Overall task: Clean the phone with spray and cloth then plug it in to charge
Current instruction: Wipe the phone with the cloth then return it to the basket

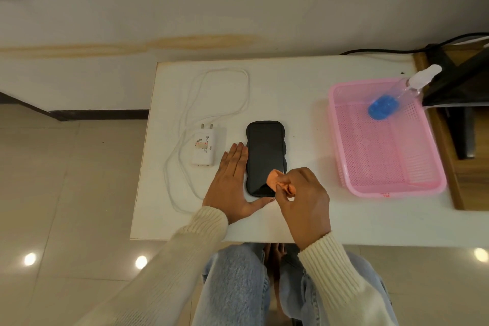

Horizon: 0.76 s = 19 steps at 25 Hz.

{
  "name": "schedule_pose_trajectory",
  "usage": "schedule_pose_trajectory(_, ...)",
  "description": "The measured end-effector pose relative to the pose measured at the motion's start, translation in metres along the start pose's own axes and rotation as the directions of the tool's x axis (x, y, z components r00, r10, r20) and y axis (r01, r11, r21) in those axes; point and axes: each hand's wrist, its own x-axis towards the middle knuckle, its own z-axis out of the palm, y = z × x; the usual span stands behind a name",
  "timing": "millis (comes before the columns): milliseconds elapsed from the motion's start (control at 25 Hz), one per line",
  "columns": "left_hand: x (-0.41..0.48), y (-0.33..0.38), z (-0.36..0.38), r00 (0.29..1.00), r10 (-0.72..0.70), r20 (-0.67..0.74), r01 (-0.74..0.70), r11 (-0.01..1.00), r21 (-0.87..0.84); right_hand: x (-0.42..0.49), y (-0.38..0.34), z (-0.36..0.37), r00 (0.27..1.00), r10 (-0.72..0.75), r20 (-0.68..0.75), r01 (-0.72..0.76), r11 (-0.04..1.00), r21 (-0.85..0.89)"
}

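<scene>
Phone point(265, 157), black, screen-up, wavy case; flat open left hand point(232, 182) braces it, right hand point(304, 198) pinches orange cloth point(277, 183) on the screen.

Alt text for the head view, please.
A right hand wipes a black phone with an orange cloth while the left hand steadies it on a white table; an unplugged charger lies left.

1 head-worn view looks steeply down, close over the white table point(304, 219) and lap.
</scene>
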Motion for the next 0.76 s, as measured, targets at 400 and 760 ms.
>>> schedule_pose_trajectory(400,0.0003,-0.0003,0.0000,1.000,0.002,0.005,-0.002,1.000,0.018,-0.0026,-0.0007,0.0050,0.998,0.039,0.053,-0.038,0.999,-0.012)
schedule_pose_trajectory(760,0.0002,-0.0013,0.0017,1.000,-0.010,0.011,0.010,1.000,0.025,-0.0020,-0.0008,0.0040,0.997,0.050,0.051,-0.049,0.999,-0.024)
